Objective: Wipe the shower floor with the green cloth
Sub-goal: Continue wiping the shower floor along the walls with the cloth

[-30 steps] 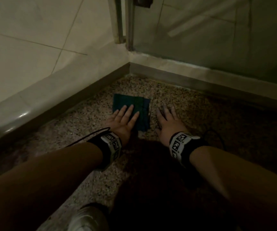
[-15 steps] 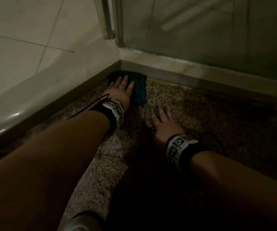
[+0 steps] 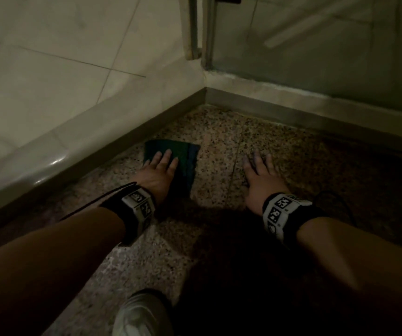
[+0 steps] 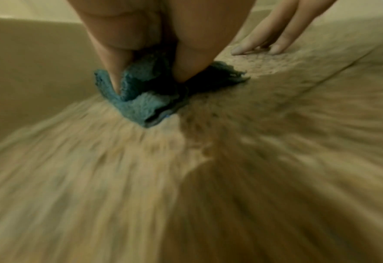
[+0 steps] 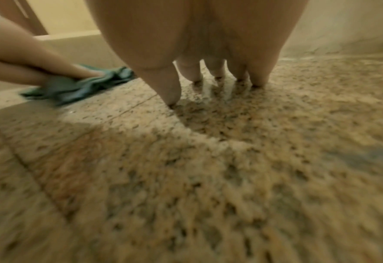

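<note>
The cloth [image 3: 171, 163] lies flat on the floor [image 3: 219, 180] under my left hand [image 3: 157, 174] — fingers straight and a little spread, pressing it down, its far edge poking out past my fingertips and its right edge showing beside my palm. Just left of that hand runs the curb [image 3: 49, 161]; ahead, beyond the cloth, is the corner where the curb meets the glass door [image 3: 316, 44]. My right hand [image 3: 260, 177] sits well apart from the cloth, fingers spread, tips planted on bare floor. Behind both hands — my shoe [image 3: 142, 314].
</note>
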The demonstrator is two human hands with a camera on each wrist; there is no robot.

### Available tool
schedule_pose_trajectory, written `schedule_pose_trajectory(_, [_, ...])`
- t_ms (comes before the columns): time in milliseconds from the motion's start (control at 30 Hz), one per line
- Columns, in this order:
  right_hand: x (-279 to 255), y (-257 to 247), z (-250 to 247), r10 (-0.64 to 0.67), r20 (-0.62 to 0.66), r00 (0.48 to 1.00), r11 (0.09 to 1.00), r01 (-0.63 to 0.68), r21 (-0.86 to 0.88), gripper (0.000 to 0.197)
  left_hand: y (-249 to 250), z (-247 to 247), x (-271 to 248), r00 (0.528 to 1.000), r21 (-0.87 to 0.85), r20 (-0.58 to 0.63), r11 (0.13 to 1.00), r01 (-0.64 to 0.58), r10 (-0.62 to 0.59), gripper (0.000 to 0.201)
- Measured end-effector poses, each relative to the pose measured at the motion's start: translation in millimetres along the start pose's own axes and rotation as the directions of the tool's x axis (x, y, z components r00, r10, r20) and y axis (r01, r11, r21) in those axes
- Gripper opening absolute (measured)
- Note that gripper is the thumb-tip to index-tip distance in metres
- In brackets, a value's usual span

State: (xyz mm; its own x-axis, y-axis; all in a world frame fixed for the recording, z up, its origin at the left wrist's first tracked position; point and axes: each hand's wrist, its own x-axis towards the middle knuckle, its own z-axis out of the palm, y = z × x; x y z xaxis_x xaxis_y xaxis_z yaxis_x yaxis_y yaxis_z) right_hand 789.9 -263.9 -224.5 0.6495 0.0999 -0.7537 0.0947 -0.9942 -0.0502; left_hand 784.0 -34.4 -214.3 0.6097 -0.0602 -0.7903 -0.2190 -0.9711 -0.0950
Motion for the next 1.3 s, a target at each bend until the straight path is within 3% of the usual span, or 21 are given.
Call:
schedule_pose_trajectory(167, [0.3, -2.0, 0.1, 0.010, 0.009, 1.000, 1.000, -0.009, -0.019, 0.077, -1.6, 1.6, -5.6, 1.000, -0.029, -0.020, 1.000, 0.007, -0.007, 0.073])
schedule_pose_trajectory(567, [3.0, 3.3, 2.4, -0.010, 0.013, 1.000, 0.999, 0.011, -0.031, 0.071, 16.1, -55.1, 29.2, 0.994, -0.167, -0.086, 0.985, 0.052, -0.067, 0.077])
schedule_pose_trajectory(700, [0.4, 3.2, -0.3, -0.015, 0.007, 1.000, 0.999, 0.015, -0.034, 0.070, 13.5, -50.7, 25.4, 0.994, -0.148, -0.094, 0.989, 0.032, -0.046, 0.082])
schedule_pose_trajectory(833, [-0.1, 2.7, -0.9, -0.020, -0.007, 1.000, 1.000, 0.020, -0.021, 0.070, 17.1, -34.2, 14.2, 0.997, -0.139, -0.007, 0.988, 0.070, -0.072, 0.085])
schedule_pose_trajectory(1033, [-1.7, 7.4, -3.1, -0.033, -0.006, 0.999, 0.998, 0.033, -0.047, 0.072, 26.7, -5.9, -4.7, 0.999, -0.102, 0.039, 0.994, -0.027, 0.031, 0.081])
schedule_pose_trajectory(1300, [-2.7, 15.8, -5.1, -0.089, 0.035, 0.995, 0.992, 0.092, -0.082, 0.080, 30.1, -50.3, 25.1, 0.998, -0.011, -0.031, 0.999, -0.050, 0.049, 0.085])
